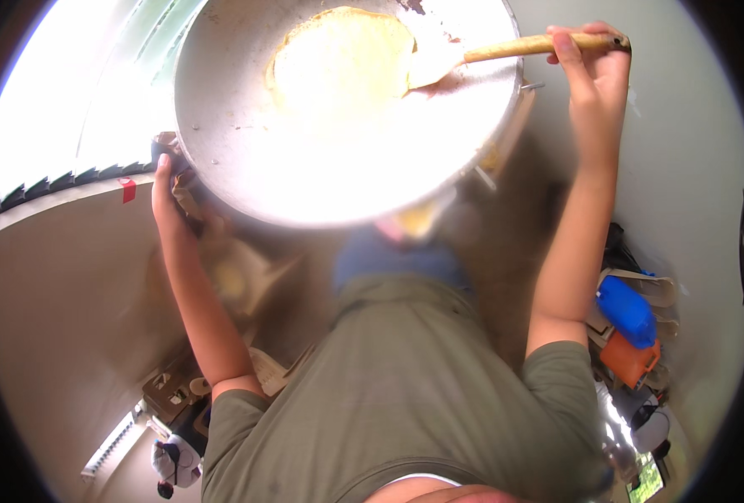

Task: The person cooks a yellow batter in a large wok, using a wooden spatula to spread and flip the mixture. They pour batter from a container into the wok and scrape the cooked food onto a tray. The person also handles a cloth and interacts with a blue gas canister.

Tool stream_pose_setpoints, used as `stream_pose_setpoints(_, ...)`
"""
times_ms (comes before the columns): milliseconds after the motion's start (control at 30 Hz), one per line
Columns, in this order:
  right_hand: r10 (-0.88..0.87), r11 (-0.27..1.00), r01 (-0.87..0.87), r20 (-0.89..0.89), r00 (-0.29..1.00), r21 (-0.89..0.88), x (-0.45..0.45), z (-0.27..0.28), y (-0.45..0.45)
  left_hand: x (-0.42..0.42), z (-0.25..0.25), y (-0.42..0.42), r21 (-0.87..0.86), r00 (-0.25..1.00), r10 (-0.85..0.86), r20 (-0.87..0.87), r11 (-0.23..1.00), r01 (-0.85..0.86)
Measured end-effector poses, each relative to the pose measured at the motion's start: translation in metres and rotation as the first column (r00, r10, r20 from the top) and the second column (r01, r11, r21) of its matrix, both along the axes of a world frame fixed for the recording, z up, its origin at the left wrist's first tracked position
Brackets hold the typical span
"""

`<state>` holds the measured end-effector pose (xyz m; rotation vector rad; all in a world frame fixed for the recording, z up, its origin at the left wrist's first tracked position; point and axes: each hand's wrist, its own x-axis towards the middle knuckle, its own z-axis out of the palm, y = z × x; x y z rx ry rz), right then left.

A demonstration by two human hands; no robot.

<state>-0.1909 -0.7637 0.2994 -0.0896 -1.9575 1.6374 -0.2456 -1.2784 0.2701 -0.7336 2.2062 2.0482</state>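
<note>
A wide metal wok [227, 157] takes up the top of the view, its inside washed out by glare. Against its upper inner wall lies a round, flat, yellowish piece of food [347, 56] with browned edges. My right hand [598, 60] grips the wooden handle of a spatula [523, 47], beyond the wok's right rim. The spatula's pale blade touches the right edge of the food. At the left rim, my left hand [163, 173] holds a dark side handle [163, 143] of the wok, thumb uppermost; its other fingers are mostly hidden.
Slatted window panes [152, 44] are at the upper left, above a ledge with red tape [127, 190]. An open carton [252, 276] sits low on the left. On the right are a blue container [627, 311] and an orange container [630, 358]. People [174, 462] appear farther off.
</note>
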Motion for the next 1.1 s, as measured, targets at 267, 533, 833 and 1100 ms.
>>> stream_pose_setpoints(267, -0.026, 1.000, 0.027, -0.158, 0.987, 0.009, 0.002, -0.002, 0.003, -0.003, -0.010, -0.004, -0.063, 0.996, -0.051, -0.078, 0.997, 0.046)
stream_pose_setpoints(533, 0.080, 0.993, -0.071, -0.096, 0.992, 0.093, -0.009, 0.020, 0.004, -0.002, -0.013, -0.005, -0.054, 0.996, -0.058, -0.075, 0.997, 0.054)
stream_pose_setpoints(833, 0.101, 0.995, -0.101, -0.021, 0.995, -0.016, 0.000, -0.007, 0.015, 0.004, 0.002, 0.013, -0.007, 0.999, 0.041, -0.031, 0.999, -0.041)
stream_pose_setpoints(1100, 0.053, 0.997, -0.053, 0.015, 0.998, -0.055, 0.008, -0.010, 0.010, 0.008, 0.010, 0.033, 0.076, 0.993, -0.032, -0.114, 0.996, 0.040)
